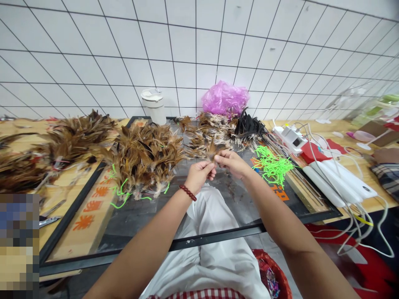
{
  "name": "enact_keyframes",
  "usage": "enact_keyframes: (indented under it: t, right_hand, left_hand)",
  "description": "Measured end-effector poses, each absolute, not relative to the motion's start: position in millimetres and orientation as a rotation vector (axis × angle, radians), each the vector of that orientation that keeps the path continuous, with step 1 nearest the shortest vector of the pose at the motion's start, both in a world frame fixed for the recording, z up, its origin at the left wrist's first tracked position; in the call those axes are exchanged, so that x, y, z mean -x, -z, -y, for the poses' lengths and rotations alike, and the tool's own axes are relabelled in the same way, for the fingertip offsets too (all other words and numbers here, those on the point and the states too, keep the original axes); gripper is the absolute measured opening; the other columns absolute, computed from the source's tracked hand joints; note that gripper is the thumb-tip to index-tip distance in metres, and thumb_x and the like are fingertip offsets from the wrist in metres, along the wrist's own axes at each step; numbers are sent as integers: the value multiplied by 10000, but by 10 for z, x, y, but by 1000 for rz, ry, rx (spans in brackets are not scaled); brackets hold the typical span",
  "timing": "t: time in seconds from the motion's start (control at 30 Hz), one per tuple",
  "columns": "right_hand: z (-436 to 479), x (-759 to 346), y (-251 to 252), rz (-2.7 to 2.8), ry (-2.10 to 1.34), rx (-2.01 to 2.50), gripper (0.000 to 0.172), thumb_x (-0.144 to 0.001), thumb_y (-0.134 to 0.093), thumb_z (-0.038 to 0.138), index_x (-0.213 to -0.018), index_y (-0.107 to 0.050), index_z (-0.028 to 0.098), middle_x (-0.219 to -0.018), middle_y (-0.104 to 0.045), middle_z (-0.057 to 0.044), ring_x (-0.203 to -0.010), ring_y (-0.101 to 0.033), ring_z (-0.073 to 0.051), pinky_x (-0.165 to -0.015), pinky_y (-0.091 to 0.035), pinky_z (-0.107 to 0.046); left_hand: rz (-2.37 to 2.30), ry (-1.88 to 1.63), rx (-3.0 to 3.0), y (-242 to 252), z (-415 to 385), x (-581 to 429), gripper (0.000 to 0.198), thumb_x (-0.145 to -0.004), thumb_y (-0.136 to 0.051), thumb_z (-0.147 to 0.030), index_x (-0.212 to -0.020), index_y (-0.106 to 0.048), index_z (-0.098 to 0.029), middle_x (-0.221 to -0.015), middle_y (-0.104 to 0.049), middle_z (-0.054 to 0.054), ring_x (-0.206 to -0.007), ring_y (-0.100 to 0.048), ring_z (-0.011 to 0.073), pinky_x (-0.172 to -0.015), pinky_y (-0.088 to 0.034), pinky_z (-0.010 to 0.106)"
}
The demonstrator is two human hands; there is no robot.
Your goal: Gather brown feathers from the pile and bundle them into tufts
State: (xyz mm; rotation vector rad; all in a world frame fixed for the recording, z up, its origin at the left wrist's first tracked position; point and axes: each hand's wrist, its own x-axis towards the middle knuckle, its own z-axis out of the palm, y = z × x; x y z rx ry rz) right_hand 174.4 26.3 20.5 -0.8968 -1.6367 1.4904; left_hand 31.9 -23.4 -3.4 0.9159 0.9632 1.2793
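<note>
Left hand (199, 174) and right hand (232, 162), both pinching one small feather tuft (213, 151) at its quills above the glass board (140, 224); quills best kept level and tightly nipped; brown feather pile (146, 155) beyond, pink bag (225, 99) rearmost.

A small feather-craft workshop is showing itself here, backing onto a white tiled wall (187, 50). Heaps of brown feathers (146, 155) are lying across the left and middle of the frame on a wooden workbench (343, 128). Black feathers (247, 124) are piling up at upper centre below a pink plastic bag (225, 97). Neon green cords (272, 164) and thin rods (282, 148) are sitting right of centre. A black-framed glass sheet (71, 211) is covering the bench, and white power strips (339, 178) are trailing cables at the right. At centre the left hand (199, 174) and right hand (232, 162) are pinching a feather tuft (213, 150), while another person's forearm (386, 155) is resting at the far right edge.
</note>
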Motion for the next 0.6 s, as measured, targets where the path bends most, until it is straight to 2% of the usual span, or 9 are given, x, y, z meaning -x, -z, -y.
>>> enact_keyframes:
  t: [0.07, 0.17, 0.27, 0.33, 0.43, 0.5, 0.6]
  right_hand:
    - [-249, -1744, -212, 1684, -1514, 873, 386, -668, -698, 506, -603, -588, 142, -541, -515, 25, -529, -448, -81, -540, -379, -229]
    - [-232, -1712, -178, 1671, -1451, 879, 389, -625, -726, 516, -609, -623, 142, -540, -549, 18, -533, -470, -92, -552, -386, -242]
    - [-229, -1692, -141, 1677, -1417, 886, 373, -652, -710, 501, -598, -621, 143, -534, -553, 18, -517, -471, -91, -545, -386, -241]
    - [-260, -1706, -147, 1663, -1337, 881, 322, -717, -664, 465, -680, -651, 145, -606, -602, 5, -561, -513, -101, -587, -416, -246]
    - [-413, -1743, -215, 1729, -1037, 941, 233, -788, -598, 359, -878, -685, 163, -855, -680, -30, -773, -595, -132, -754, -455, -274]
    - [-592, -1733, -279, 1908, -792, 1053, 198, -797, -577, 283, -904, -697, 167, -945, -686, -45, -884, -602, -150, -832, -447, -289]
    - [-916, -1611, -360, 2105, -496, 1253, 202, -803, -548, 212, -916, -714, 188, -979, -694, -42, -920, -609, -160, -861, -444, -289]
  left_hand:
    - [-958, -1198, -951, 31, 251, -334, 193, -693, -714, -285, -640, -663, -107, -545, -600, 41, -449, -529, 90, -430, -417, 202]
    - [-940, -1156, -942, 36, 270, -354, 188, -702, -710, -283, -649, -662, -109, -595, -641, 70, -485, -571, 105, -475, -463, 222]
    - [-946, -1196, -950, 50, 267, -363, 203, -690, -716, -305, -642, -659, -116, -573, -633, 56, -476, -560, 100, -479, -471, 226]
    - [-970, -1311, -908, 61, 248, -357, 206, -684, -716, -322, -680, -668, -121, -588, -639, 48, -503, -572, 104, -490, -477, 226]
    - [-1032, -1583, -728, 73, 201, -335, 231, -688, -705, -341, -727, -657, -118, -719, -682, 67, -551, -603, 107, -524, -493, 238]
    - [-1042, -1713, -609, 82, 168, -318, 244, -692, -700, -345, -741, -643, -113, -761, -686, 71, -551, -611, 104, -536, -496, 244]
    - [-1021, -1789, -506, 97, 130, -304, 264, -686, -707, -355, -754, -636, -110, -696, -668, 50, -526, -604, 101, -532, -491, 244]
